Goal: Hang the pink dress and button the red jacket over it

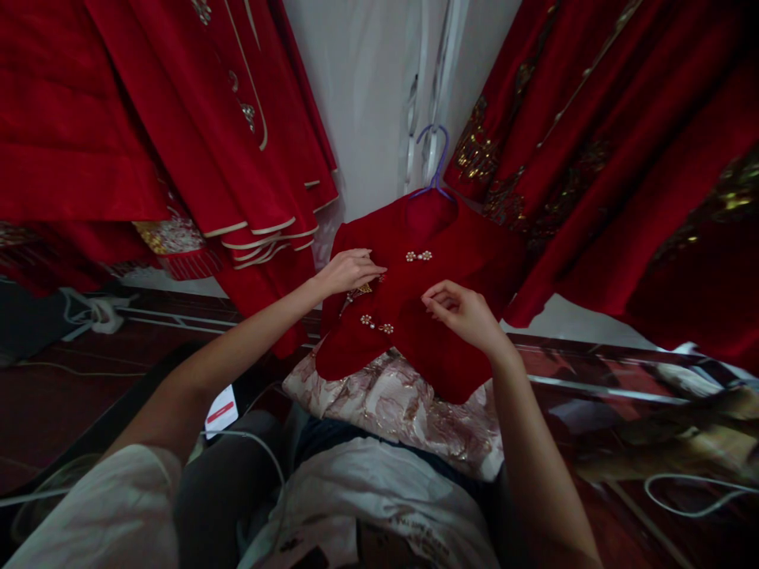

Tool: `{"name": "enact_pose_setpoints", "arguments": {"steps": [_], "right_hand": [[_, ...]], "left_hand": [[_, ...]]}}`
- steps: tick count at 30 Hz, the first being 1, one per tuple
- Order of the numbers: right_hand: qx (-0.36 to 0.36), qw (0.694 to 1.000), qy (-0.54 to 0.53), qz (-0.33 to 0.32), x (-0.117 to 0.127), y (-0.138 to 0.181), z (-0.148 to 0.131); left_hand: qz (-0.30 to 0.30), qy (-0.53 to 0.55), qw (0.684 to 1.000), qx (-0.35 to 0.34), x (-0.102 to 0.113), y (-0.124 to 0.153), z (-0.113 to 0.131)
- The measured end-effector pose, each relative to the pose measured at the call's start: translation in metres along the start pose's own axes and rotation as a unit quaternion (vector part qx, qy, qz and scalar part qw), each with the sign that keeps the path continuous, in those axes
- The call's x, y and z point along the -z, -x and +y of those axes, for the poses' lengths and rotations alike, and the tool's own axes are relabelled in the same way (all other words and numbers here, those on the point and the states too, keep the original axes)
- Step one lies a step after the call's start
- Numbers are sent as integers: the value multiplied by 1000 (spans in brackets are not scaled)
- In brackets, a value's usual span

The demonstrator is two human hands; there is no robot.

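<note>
A red jacket (409, 294) hangs on a purple hanger (437, 162), its lower part over a pale patterned cloth (409, 411) across my lap. On its front are flower-shaped fastenings with beads (419, 256), and another pair (376, 324) lower down. My left hand (353, 270) lies on the left side of the jacket, fingers stretched out, beside a gold ornament (363, 288). Over the right half of the front is my right hand (455, 308), thumb and fingers pinched together. Whatever is between those fingertips, if anything, is too small to make out.
Red garments with pale edging (254, 174) hang at the left. More red garments with gold sequins (569, 150) hang at the right. A lit phone (221, 411) lies by my left leg. White cable loops (700, 482) are at the lower right.
</note>
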State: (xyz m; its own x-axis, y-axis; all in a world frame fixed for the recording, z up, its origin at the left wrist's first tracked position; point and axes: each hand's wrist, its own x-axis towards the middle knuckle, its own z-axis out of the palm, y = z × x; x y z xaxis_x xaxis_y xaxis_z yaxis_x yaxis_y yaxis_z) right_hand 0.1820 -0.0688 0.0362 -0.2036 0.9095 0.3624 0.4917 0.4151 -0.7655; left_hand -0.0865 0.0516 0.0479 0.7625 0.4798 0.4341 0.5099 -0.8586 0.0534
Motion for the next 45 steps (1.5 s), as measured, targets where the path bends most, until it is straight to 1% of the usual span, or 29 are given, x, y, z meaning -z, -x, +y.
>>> {"name": "enact_pose_setpoints", "arguments": {"steps": [3, 6, 9, 12, 15, 18, 21, 25, 27, 28, 30, 32, 33, 34, 35, 37, 38, 39, 40, 42, 43, 45], "right_hand": [[2, 1000, -3, 3, 2, 0, 1], [-1, 1000, -4, -1, 3, 1, -2], [-2, 1000, -4, 1, 5, 1, -5], [-5, 1000, -5, 4, 7, 2, -5], [-6, 1000, -8, 1, 7, 2, -4], [-2, 1000, -5, 1, 5, 1, -3], [-1, 1000, 4, 2, 2, 0, -2], [-6, 1000, 9, 6, 0, 0, -1], [-11, 1000, 9, 24, 0, -1, 1], [-7, 999, 3, 45, 0, -3, 2], [14, 993, -30, 112, -1, -12, 4], [42, 979, -80, 182, -3, -28, 5], [50, 973, -102, 201, -5, -39, 5], [53, 971, -119, 200, -7, -51, 4], [49, 973, -133, 181, -10, -62, 3], [20, 980, -148, 130, -16, -83, 0], [-7, 983, -143, 114, -19, -91, -2], [-42, 984, -125, 116, -22, -96, -2], [-77, 983, -93, 136, -24, -99, -2], [-126, 970, 5, 209, -25, -99, 2], [-130, 959, 59, 246, -23, -97, 4], [-104, 938, 155, 292, -12, -91, 12]], "left_hand": [[42, -45, 998, 12, -2, -15, 15], [85, -70, 994, 12, -5, -40, 31], [79, -87, 993, -11, -13, -67, 39], [70, -97, 992, -27, -19, -83, 38], [71, -78, 994, -31, -19, -88, 38], [62, -60, 995, -45, -16, -87, 41], [55, -65, 995, -53, -14, -85, 43], [69, -59, 994, -57, -16, -83, 41], [80, -64, 993, -67, -18, -83, 39], [84, -75, 991, -73, -19, -83, 39], [94, -112, 986, -81, -20, -84, 38], [98, -157, 979, -88, -18, -85, 40], [91, -175, 976, -91, -17, -86, 42], [77, -189, 975, -88, -15, -86, 43], [55, -200, 975, -77, -13, -86, 44], [1, -213, 976, -33, -7, -85, 46], [-25, -220, 975, -2, -5, -83, 46], [-50, -226, 972, 32, -2, -82, 45], [-75, -234, 967, 65, -1, -80, 43], [-119, -247, 953, 128, -1, -77, 36], [-124, -239, 950, 157, -2, -76, 31], [-95, -191, 959, 188, -6, -77, 17]]}}
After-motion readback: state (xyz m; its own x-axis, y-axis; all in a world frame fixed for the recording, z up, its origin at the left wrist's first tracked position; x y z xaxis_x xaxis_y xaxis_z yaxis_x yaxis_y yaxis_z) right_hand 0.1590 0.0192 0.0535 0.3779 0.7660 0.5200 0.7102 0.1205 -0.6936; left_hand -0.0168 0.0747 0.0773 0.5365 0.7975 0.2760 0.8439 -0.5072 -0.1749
